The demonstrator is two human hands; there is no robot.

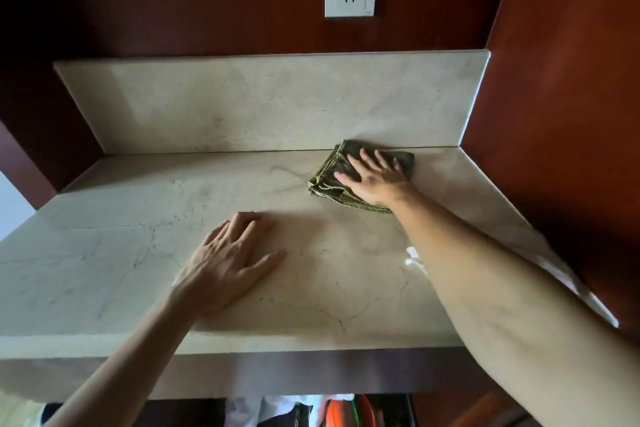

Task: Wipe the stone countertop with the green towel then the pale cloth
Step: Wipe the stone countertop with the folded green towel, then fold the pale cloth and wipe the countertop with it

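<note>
Right hand (375,180) flat, fingers spread, pressing folded green towel (332,170) right of centre; left hand (228,260) flat on countertop (121,236).

We see two bare forearms reaching in from the bottom edge, each ending in a bare hand: the left hand (228,263) and the right hand (375,180). Neither arm shows a sleeve anywhere along its visible length, up to where it leaves view. We find no watch, bracelet or ring on either wrist or on the fingers that show, and no glove. The fingernails we can make out on the left hand look short and unpainted. The right forearm fills the lower right corner.
</note>
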